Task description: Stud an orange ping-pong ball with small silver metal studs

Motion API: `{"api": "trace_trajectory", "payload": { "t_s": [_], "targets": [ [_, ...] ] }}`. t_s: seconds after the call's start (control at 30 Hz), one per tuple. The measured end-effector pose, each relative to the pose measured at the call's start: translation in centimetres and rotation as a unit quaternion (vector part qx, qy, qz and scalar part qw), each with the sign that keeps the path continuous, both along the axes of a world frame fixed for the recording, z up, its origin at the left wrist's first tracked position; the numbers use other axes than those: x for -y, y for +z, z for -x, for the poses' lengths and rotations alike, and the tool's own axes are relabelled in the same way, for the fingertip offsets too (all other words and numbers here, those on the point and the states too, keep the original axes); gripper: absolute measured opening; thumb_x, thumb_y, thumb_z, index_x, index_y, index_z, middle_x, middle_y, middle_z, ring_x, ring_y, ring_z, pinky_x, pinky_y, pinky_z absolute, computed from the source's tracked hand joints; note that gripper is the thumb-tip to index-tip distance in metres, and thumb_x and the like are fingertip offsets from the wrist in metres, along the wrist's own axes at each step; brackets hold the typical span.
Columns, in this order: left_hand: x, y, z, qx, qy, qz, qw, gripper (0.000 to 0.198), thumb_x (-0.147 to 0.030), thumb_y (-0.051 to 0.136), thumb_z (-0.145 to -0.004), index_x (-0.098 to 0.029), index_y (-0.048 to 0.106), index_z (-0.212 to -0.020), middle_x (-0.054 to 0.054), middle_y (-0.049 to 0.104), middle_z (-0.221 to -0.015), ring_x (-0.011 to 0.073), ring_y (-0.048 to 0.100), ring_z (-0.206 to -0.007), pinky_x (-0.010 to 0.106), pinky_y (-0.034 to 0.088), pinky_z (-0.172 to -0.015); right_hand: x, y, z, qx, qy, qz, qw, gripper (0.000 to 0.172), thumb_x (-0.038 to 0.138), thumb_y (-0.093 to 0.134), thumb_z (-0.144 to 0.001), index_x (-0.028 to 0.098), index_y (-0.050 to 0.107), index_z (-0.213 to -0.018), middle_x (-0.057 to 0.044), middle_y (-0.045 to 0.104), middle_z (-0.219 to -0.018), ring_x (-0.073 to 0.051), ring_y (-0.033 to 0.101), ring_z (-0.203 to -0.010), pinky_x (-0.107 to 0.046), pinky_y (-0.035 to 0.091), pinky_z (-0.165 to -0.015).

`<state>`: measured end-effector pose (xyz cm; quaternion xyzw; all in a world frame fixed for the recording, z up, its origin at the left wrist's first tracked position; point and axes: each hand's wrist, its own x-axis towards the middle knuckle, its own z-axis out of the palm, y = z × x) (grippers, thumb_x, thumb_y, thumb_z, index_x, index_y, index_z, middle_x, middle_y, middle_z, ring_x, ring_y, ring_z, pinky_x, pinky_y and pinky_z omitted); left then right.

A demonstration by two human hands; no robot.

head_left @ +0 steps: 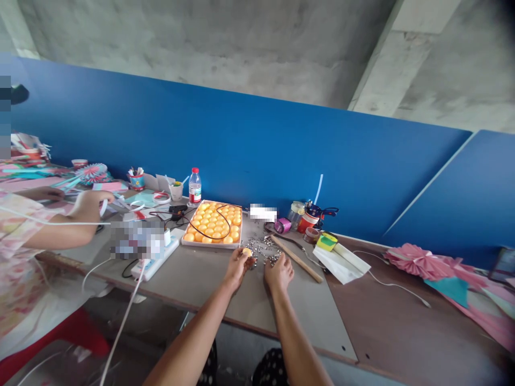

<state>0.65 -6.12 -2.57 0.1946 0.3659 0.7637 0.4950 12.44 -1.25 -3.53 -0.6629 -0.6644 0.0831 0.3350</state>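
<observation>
My left hand is closed around an orange ball that looks like a table tennis ball, just above the grey board. My right hand rests beside it, with its fingers curled at the near edge of a scatter of small shiny metal pieces. Whatever those fingers pinch is too small to make out. Behind my left hand lies a shallow white box filled with rows of orange balls, a dark cable across them. To the right of my right hand lies a wooden stick.
A red-capped bottle, a purple cylinder and a red cup stand toward the blue partition. A white power strip is at left, near a co-worker's arm. Pink folded paper lies at right.
</observation>
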Motion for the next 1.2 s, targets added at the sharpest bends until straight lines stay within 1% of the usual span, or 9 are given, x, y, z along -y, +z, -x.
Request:
{"api": "trace_trajectory", "payload": {
  "t_s": [0.13,0.3,0.37,0.53,0.67,0.8,0.93,1.07,1.2],
  "targets": [
    [0.0,0.0,0.0,-0.001,-0.004,0.001,1.0,0.042,-0.035,0.078,-0.054,-0.016,0.055,-0.084,-0.001,0.063,-0.071,0.0137,0.063,-0.06,0.029,0.049,-0.064,0.2,0.0,0.1,0.028,0.138,-0.002,0.99,0.057,0.032,0.051,-0.076,0.009,0.046,-0.127,-0.02,0.048,-0.129,-0.032,0.041,-0.122,-0.042,0.026,-0.101],
    [0.1,0.1,0.1,0.003,-0.002,-0.002,1.0,0.044,-0.034,0.079,-0.052,-0.017,0.055,-0.085,-0.001,0.063,-0.073,0.0136,0.063,-0.059,0.028,0.049,-0.062,-0.4,-0.5,0.0,-0.04,0.275,-0.032,0.96,0.05,0.031,0.052,-0.075,0.017,0.052,-0.122,-0.012,0.047,-0.132,-0.024,0.041,-0.124,-0.036,0.034,-0.099],
    [0.1,0.1,0.1,0.005,0.0,-0.003,1.0,0.044,-0.034,0.079,-0.052,-0.017,0.055,-0.085,-0.001,0.063,-0.073,0.0128,0.063,-0.059,0.028,0.049,-0.063,-0.8,-0.7,-0.1,-0.068,0.245,-0.048,0.966,0.046,0.028,0.048,-0.076,0.016,0.054,-0.12,-0.013,0.049,-0.129,-0.023,0.041,-0.123,-0.036,0.034,-0.1],
    [0.0,0.2,0.1,0.005,-0.004,0.004,1.0,0.046,-0.035,0.081,-0.05,-0.017,0.054,-0.083,-0.001,0.063,-0.07,0.0133,0.064,-0.058,0.026,0.049,-0.061,-1.1,-0.5,0.3,-0.021,0.028,-0.043,0.998,0.052,0.033,0.044,-0.079,0.006,0.048,-0.124,-0.022,0.047,-0.128,-0.033,0.038,-0.122,-0.047,0.026,-0.1],
    [-0.1,0.2,0.1,0.006,-0.013,0.005,1.0,0.047,-0.036,0.081,-0.05,-0.016,0.054,-0.083,-0.001,0.063,-0.07,0.0133,0.064,-0.059,0.025,0.049,-0.06,-1.6,0.1,1.1,0.03,-0.007,-0.004,1.0,0.06,0.043,0.044,-0.08,0.005,0.045,-0.126,-0.026,0.046,-0.128,-0.035,0.039,-0.12,-0.048,0.025,-0.098],
    [-0.3,0.0,0.1,0.007,-0.018,0.007,1.0,0.045,-0.036,0.08,-0.052,-0.016,0.054,-0.083,-0.001,0.063,-0.07,0.0134,0.064,-0.059,0.026,0.049,-0.061,-2.9,0.9,1.4,0.049,0.045,0.027,0.997,0.062,0.044,0.043,-0.081,0.004,0.043,-0.128,-0.025,0.045,-0.13,-0.033,0.041,-0.121,-0.044,0.027,-0.099],
    [-0.5,0.1,0.1,0.014,-0.017,0.009,1.0,0.045,-0.034,0.081,-0.05,-0.016,0.055,-0.082,-0.002,0.063,-0.071,0.0124,0.063,-0.056,0.026,0.049,-0.061,-3.9,1.1,0.8,0.023,0.179,0.026,0.983,0.054,0.044,0.047,-0.079,0.011,0.052,-0.122,-0.017,0.053,-0.126,-0.029,0.045,-0.119,-0.041,0.03,-0.1],
    [-0.5,0.4,0.1,0.02,-0.018,0.015,1.0,0.044,-0.033,0.081,-0.051,-0.016,0.056,-0.083,-0.001,0.064,-0.074,0.0124,0.063,-0.057,0.026,0.049,-0.062,-4.5,0.3,-0.1,-0.118,0.32,0.027,0.94,0.041,0.042,0.05,-0.078,0.019,0.062,-0.109,-0.009,0.059,-0.121,-0.022,0.051,-0.115,-0.036,0.035,-0.1],
    [-0.4,0.6,0.2,0.02,-0.023,0.018,0.999,0.043,-0.032,0.08,-0.053,-0.016,0.056,-0.084,-0.002,0.064,-0.073,0.0133,0.063,-0.058,0.026,0.049,-0.061,-5.3,-0.3,-1.2,-0.244,0.317,-0.008,0.917,0.036,0.043,0.051,-0.075,0.017,0.068,-0.095,-0.01,0.062,-0.116,-0.022,0.055,-0.109,-0.035,0.041,-0.094]
  ]
}}
